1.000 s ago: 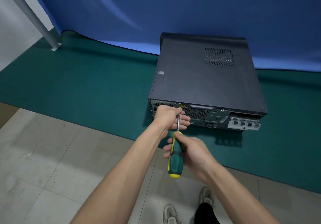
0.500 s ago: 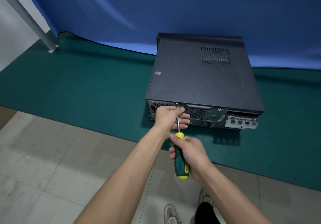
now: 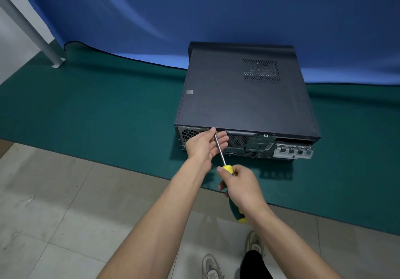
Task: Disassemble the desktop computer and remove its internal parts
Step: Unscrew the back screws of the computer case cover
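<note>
We see the right hand [image 3: 242, 188] wrapped tightly around the green and yellow handle of the screwdriver [image 3: 220, 149], its steel shaft slanting up to the top edge of the rear panel of the desktop computer [image 3: 244, 96]. The left hand [image 3: 203, 145] sits against that rear panel, fingers curled, pinching the shaft near its tip. The computer lies flat on the green mat [image 3: 97, 114], its closed cover facing up, the blue backdrop [image 3: 194, 14] behind it. Compared with half a second ago, the handle has swung further right of the computer's rear corner and the right hand now covers most of it; the left hand has kept its place.
</note>
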Demonstrator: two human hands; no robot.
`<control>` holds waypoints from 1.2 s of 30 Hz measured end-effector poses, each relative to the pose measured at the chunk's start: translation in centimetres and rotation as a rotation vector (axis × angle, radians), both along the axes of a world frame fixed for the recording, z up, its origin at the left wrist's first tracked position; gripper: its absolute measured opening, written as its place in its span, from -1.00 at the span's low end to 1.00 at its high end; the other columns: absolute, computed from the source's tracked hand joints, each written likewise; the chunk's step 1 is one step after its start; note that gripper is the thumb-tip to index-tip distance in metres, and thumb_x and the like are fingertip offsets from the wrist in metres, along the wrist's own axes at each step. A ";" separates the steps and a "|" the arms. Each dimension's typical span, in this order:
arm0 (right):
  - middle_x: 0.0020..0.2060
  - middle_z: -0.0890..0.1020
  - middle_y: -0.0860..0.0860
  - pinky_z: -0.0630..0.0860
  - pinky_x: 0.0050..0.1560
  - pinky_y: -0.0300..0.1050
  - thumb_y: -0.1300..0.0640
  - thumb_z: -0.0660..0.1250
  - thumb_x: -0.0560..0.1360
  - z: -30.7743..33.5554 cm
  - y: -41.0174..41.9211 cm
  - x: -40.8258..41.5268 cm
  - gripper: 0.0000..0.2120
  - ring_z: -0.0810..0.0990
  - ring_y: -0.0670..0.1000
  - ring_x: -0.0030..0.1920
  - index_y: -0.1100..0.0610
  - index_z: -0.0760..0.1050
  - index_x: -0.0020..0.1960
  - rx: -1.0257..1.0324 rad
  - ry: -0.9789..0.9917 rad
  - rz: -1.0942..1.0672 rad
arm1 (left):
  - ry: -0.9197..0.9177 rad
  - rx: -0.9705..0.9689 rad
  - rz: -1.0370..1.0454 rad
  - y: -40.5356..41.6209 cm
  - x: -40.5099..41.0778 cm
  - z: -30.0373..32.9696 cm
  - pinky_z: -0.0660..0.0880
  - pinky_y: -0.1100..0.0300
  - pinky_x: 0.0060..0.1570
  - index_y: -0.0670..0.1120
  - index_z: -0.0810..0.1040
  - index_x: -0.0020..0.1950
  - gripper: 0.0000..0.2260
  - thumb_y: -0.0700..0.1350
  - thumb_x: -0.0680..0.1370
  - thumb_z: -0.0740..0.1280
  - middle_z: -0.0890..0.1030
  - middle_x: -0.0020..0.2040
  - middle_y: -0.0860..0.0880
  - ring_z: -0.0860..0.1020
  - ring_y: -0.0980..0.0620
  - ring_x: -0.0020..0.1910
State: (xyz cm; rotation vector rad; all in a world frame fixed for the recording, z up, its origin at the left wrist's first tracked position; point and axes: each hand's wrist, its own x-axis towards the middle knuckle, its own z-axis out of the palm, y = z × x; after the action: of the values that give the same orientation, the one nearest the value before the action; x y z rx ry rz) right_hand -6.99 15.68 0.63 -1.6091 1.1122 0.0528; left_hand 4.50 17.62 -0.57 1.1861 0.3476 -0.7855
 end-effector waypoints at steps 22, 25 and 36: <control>-0.62 0.39 0.03 0.34 -0.48 -0.13 0.09 0.35 0.47 7.0 -8.6 -0.3 -0.79 0.32 0.01 -0.61 0.19 0.43 -0.25 -0.119 -0.358 -0.093 | -1.015 0.339 -0.492 -1.3 -0.8 6.0 0.55 0.13 -0.31 -0.12 0.51 -0.23 -0.87 -0.17 0.53 0.32 0.62 -0.35 -0.09 0.59 -0.04 -0.40; -0.62 0.44 0.01 0.33 -0.56 -0.24 0.10 0.38 0.48 8.8 -11.3 -0.5 -0.82 0.33 -0.02 -0.62 0.19 0.50 -0.21 -0.095 -0.415 -0.059 | -1.471 0.484 -0.642 -2.6 -0.8 8.4 0.50 0.09 -0.22 -0.10 0.54 -0.16 -0.89 -0.09 0.51 0.34 0.62 -0.30 -0.02 0.56 -0.07 -0.29; -0.50 0.55 0.01 0.36 -0.54 -0.21 0.23 0.37 0.47 9.4 -23.8 0.1 -0.89 0.38 -0.01 -0.59 0.17 0.59 -0.24 0.000 -0.425 -0.001 | -1.789 0.555 -0.884 -14.6 0.2 10.8 0.49 0.00 -0.14 -0.13 0.60 -0.03 -0.85 -0.07 0.54 0.32 0.67 -0.14 -0.08 0.58 -0.12 -0.13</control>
State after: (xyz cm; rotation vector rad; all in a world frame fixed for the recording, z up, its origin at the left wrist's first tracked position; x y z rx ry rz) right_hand -6.94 -8.12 10.04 -1.5282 0.7825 -0.2784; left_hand 4.70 3.03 10.24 2.1124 -1.6085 -0.0463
